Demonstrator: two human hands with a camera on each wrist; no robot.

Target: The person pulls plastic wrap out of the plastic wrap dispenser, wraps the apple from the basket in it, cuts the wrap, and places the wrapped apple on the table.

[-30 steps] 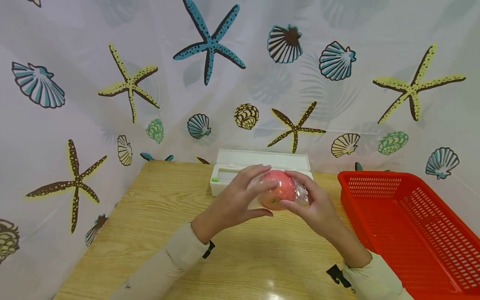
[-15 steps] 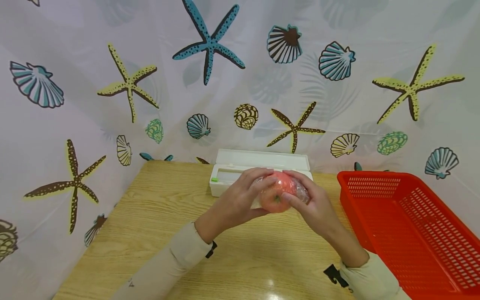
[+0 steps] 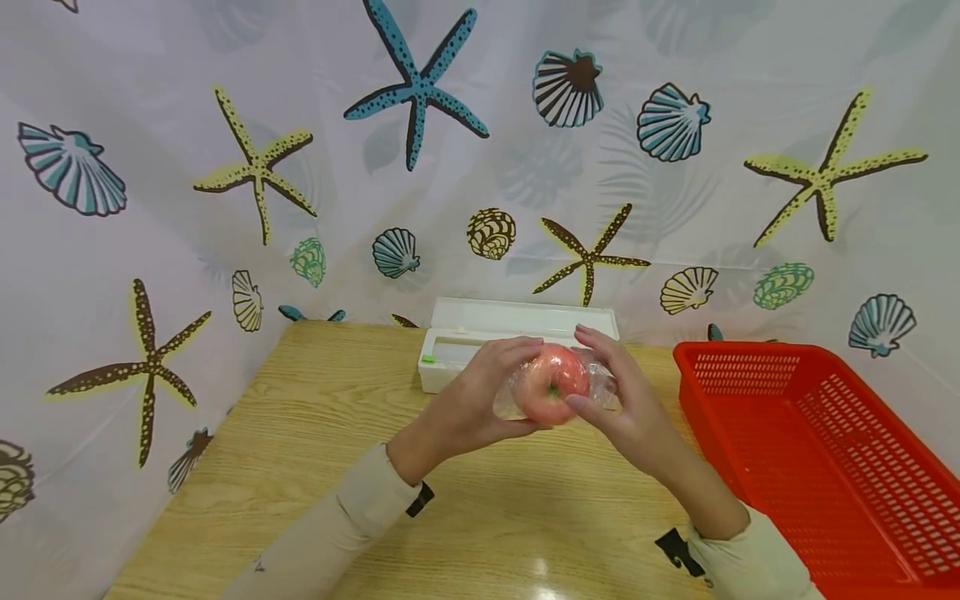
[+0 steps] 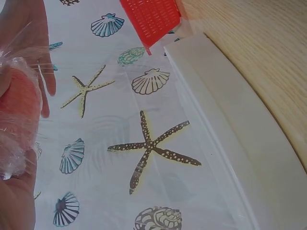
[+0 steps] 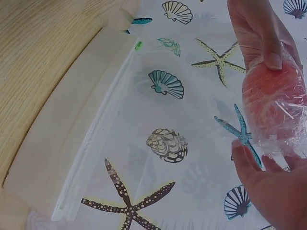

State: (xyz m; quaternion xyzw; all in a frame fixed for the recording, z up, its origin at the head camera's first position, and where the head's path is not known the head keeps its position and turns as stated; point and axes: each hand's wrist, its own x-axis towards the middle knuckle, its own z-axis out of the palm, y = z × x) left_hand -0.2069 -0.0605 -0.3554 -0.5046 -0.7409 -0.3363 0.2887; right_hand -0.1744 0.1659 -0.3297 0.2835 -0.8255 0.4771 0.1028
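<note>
pale sleeves (image 3: 322, 529): two arms reach in from the bottom of the head view, a dark strap (image 3: 679, 552) beside each cuff.
left hand (image 3: 471, 400): fingers and thumb curve around an apple (image 3: 553, 387) and hold it, the thumb along its lower side and the fingers at its upper left, spread about as wide as the fruit.
right hand (image 3: 637, 408): parted broadly on the opposite side, it rests its thumb tip at the apple's lower right edge, the forefinger raised clear of the fruit; the other fingers are partly hidden near the wrapping, and whether they grip it cannot be told.
apple: red fading to paler pink, it is held above the tabletop (image 3: 480, 517) between the two hands, its greenish stem hollow facing the person.
clear film (image 3: 602, 382): crinkled and glossy, it wraps the apple and bunches at the sides, folds catching the light in the right wrist view.
tabletop: light wood grain spreads beneath both arms.
red basket (image 3: 708, 425): open-topped, with perforated walls, it stands to the right, well apart from the apple.
white box (image 3: 442, 377): long and low, partly hidden behind the hands, it shows a raised lid (image 3: 525, 315) and a green tab (image 3: 428, 358) toward its left end.
patterned cloth (image 3: 450, 192): hanging at the back, it bears printed starfish and shells.
</note>
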